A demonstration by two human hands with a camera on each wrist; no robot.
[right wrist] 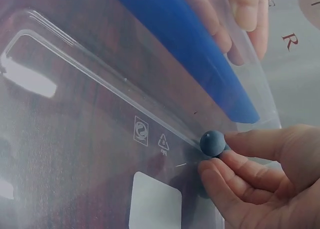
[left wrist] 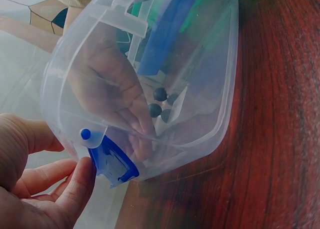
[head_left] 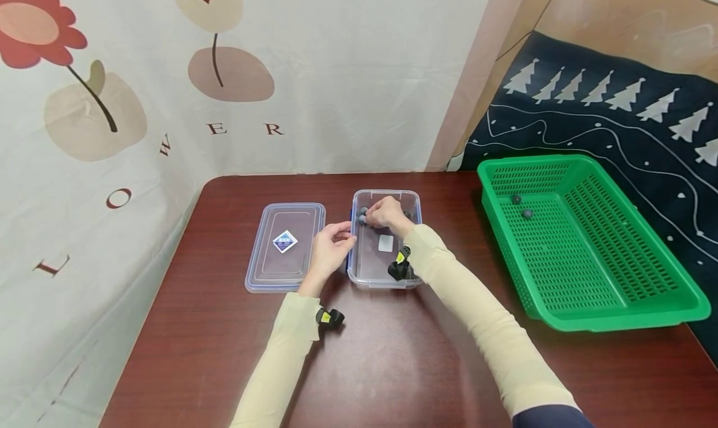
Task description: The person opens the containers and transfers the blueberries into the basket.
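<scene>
A transparent plastic box [head_left: 367, 263] with blue latches stands uncovered on the table. My right hand [head_left: 387, 213] reaches inside, at the box's far left corner. In the right wrist view its thumb and fingers pinch a small blue-grey ball [right wrist: 212, 143] just above the floor; another lies partly hidden below the fingers. More dark balls [left wrist: 160, 94] show through the wall in the left wrist view. My left hand [head_left: 332, 247] grips the box's left side near a blue latch [left wrist: 114, 161], thumb at the rim and fingertips against the latch.
Left of the box lies its transparent lid [head_left: 286, 266] with a blue-and-white diamond label. A green perforated basket [head_left: 594, 322] stands at the right with two dark balls [head_left: 527, 214] in it. A patterned cloth hangs behind the brown table [head_left: 392, 359].
</scene>
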